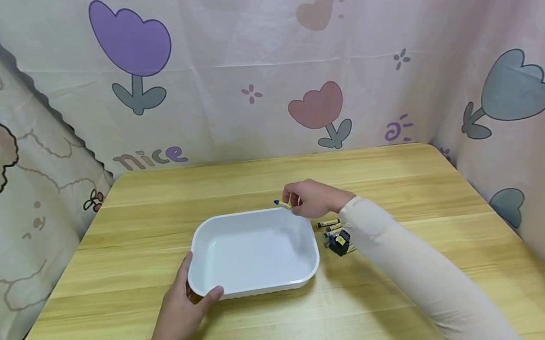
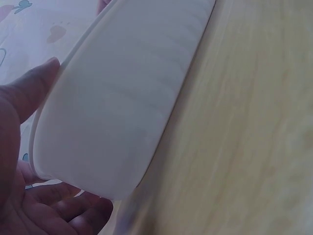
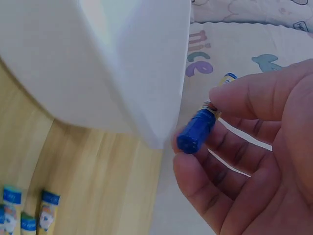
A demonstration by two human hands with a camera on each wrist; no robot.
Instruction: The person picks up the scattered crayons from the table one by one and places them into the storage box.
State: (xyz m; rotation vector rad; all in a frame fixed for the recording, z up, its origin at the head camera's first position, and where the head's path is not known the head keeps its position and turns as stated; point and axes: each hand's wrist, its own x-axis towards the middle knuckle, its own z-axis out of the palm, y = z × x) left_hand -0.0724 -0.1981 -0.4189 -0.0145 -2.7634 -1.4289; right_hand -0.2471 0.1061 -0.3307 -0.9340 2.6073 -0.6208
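My left hand (image 1: 178, 313) grips the near left corner of a white plastic basin (image 1: 259, 289), thumb on the rim and fingers against the outer wall. In the left wrist view the thumb (image 2: 36, 85) presses the rim of the basin (image 2: 112, 98). Above the basin's far right corner, my right hand (image 1: 315, 197) pinches a blue crayon with a yellow wrapper (image 1: 282, 204). The right wrist view shows the crayon's blue end (image 3: 195, 131) between thumb and fingers, beside the basin wall (image 3: 142, 73).
Right of the basin, several crayons (image 1: 329, 223) lie on the wooden table (image 1: 157, 203), partly behind the right sleeve. A black object with a yellow patch (image 1: 340, 243) sits among them. Printed curtains (image 1: 221, 43) enclose the table's back and sides.
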